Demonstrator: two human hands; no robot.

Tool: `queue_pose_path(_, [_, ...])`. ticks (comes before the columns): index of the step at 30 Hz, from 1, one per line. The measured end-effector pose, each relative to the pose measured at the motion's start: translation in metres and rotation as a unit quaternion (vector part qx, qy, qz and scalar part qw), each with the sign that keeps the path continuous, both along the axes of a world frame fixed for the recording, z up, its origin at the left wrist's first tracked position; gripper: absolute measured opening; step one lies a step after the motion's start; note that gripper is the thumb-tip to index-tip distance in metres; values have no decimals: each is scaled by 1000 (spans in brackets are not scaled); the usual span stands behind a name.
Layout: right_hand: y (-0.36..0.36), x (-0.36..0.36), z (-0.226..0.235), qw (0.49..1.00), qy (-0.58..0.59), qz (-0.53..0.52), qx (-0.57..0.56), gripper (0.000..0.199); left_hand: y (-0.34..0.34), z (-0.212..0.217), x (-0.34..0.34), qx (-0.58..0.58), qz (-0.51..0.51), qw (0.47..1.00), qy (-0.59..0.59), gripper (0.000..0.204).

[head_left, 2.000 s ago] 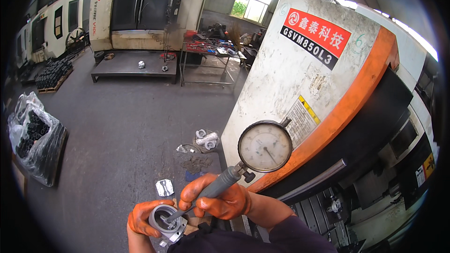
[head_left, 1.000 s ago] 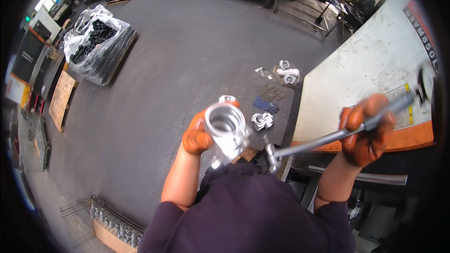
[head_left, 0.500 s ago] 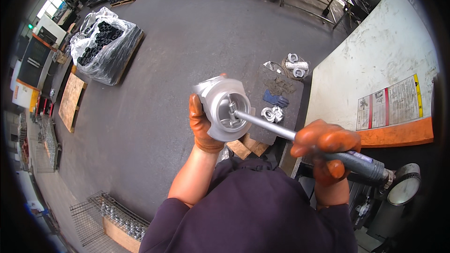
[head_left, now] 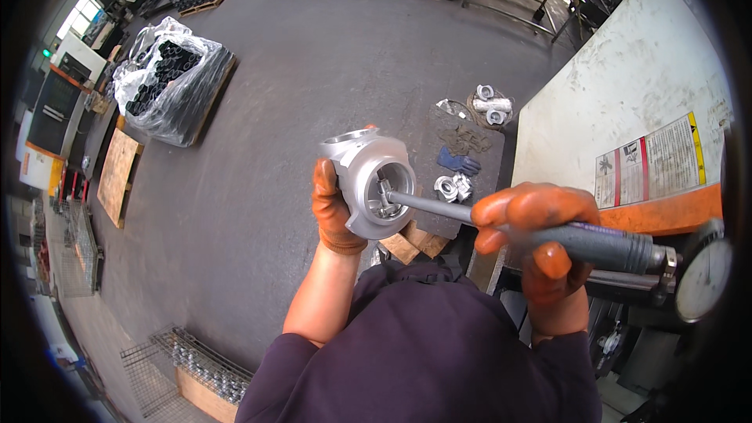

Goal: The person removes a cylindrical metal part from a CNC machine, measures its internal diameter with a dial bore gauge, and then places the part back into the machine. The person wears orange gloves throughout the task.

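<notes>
Head view: silvery cast metal housing (head_left: 366, 184) held up in front of the chest, round bore turned toward the right. Gripped from its left side by the left hand (head_left: 333, 207) in an orange glove, fingers curled shut round the rim. Inside the bore, the measuring head of a bore gauge (head_left: 548, 231), long axis running level from the housing out to the right and ending at a round dial. Grey handle clenched in the right hand (head_left: 540, 239), also gloved in orange, fingers wrapped tight. Left hand at the housing, right hand well apart along the shaft. Below, on a dark mat (head_left: 470, 180) on the floor, small metal fittings (head_left: 453, 186). Farther left, a wrapped pallet of dark parts (head_left: 168, 82). At right, a white machine cabinet (head_left: 627, 102).
</notes>
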State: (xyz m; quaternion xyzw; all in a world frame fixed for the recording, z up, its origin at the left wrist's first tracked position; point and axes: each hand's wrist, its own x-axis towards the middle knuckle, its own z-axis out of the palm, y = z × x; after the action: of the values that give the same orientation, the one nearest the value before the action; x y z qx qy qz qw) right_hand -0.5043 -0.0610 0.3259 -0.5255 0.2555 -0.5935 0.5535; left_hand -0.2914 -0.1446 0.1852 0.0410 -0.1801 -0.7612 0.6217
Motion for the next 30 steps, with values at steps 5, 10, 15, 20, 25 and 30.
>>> queue_pose_path(5, [-8,-4,-12,998,-60,23,-13,39,3,5,-2,25,0,998,-53,73])
queue_pose_path(10, [-11,-5,-17,996,-73,40,-17,37,3,11,-4,9,-2,1000,-18,72])
queue_pose_path(15, [-10,0,-11,997,-72,27,1,34,4,17,-4,20,-23,999,19,72])
queue_pose_path(20, [-17,0,-10,999,5,3,-38,34,1,17,-5,-2,-32,999,40,70])
queue_pose_path(25, [-21,-3,-7,1000,5,-2,-27,34,-3,6,-6,-32,-5,999,14,68])
queue_pose_path(30, [-24,-11,-6,999,-30,30,20,31,-2,7,-6,19,-19,999,19,62])
